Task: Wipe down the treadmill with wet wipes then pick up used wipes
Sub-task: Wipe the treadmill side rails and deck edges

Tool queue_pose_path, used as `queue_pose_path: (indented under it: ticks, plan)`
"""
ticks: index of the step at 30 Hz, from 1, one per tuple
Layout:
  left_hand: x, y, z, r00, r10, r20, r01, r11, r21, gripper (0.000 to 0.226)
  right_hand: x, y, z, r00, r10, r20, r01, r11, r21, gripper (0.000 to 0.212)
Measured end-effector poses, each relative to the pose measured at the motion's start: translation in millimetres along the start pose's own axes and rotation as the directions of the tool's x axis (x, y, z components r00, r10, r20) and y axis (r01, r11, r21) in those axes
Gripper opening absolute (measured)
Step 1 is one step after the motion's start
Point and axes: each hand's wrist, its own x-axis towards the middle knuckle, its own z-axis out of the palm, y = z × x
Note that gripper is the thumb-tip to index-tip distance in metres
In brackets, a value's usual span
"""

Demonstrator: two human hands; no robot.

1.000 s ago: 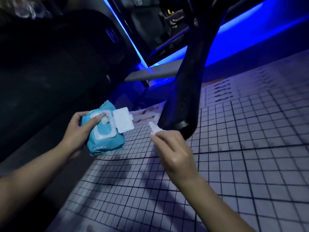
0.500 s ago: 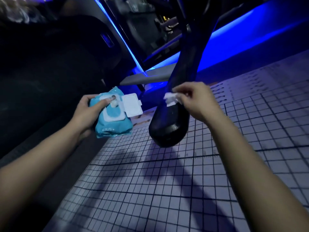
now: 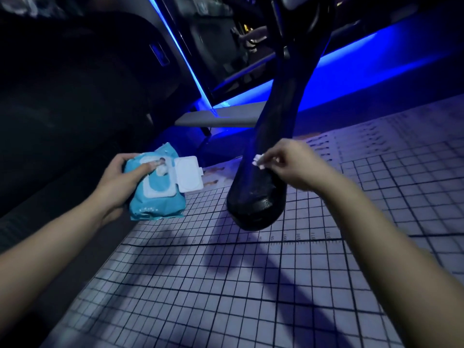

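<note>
Head view, and the wet wipe (image 3: 258, 162) is right in the middle of the frame, a small white wad pinched at the fingertips of the right hand (image 3: 293, 165). The wad sits against the near face of the treadmill upright (image 3: 272, 136), the thick black post leaning up and away toward the top of the picture. It touches the post a little above the rounded foot (image 3: 256, 209). The right hand's fingers are curled in tight on the wipe, and the forearm reaches in from the lower right.

Over to the left, the left hand (image 3: 116, 180) grips the pack of wipes (image 3: 155, 197), a light blue soft pack, well apart from the post. The fingers wrap round its left edge. The thumb lies across the top at the dispensing opening, where a tuft of white (image 3: 162, 169) pokes out. The white lid (image 3: 189, 173) is flipped open and points toward the post.

Below both hands spreads the grid mat (image 3: 251, 297), pale with dark lines, and the foot of the upright stands on it. Shadows of the arms fall across the squares. Behind the post a grey rail (image 3: 221, 116) runs across, and a blue light strip (image 3: 346, 69) glows along the far side. The far left is too dark to make out.
</note>
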Motion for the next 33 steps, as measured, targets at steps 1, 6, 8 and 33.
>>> queue_pose_path:
  ticks: [1, 6, 8, 33]
  plan:
    - [0.5, 1.4, -2.3, 1.0, 0.003, 0.004, -0.003, 1.0, 0.002, 0.06, -1.2, -4.8, -0.3, 0.997, -0.033, 0.064, 0.038, 0.996, -0.08, 0.014]
    - [8.0, 10.6, -10.5, 1.0, 0.019, 0.023, -0.019, 0.999, 0.037, 0.05, -29.8, -40.2, -18.6, 0.883, -0.211, 0.42, 0.221, 0.975, 0.025, 0.014]
    - [10.2, 14.5, -12.0, 0.999, 0.011, 0.032, -0.012, 0.999, 0.032, 0.046, -36.5, -46.3, -25.9, 0.831, -0.282, 0.479, 0.146, 0.942, 0.302, 0.016]
    - [22.4, 35.6, -16.8, 1.0, 0.01, 0.008, -0.011, 0.996, 0.084, 0.051, 6.2, -47.3, 29.1, 0.994, -0.107, 0.032, 0.11, 0.98, -0.167, 0.026]
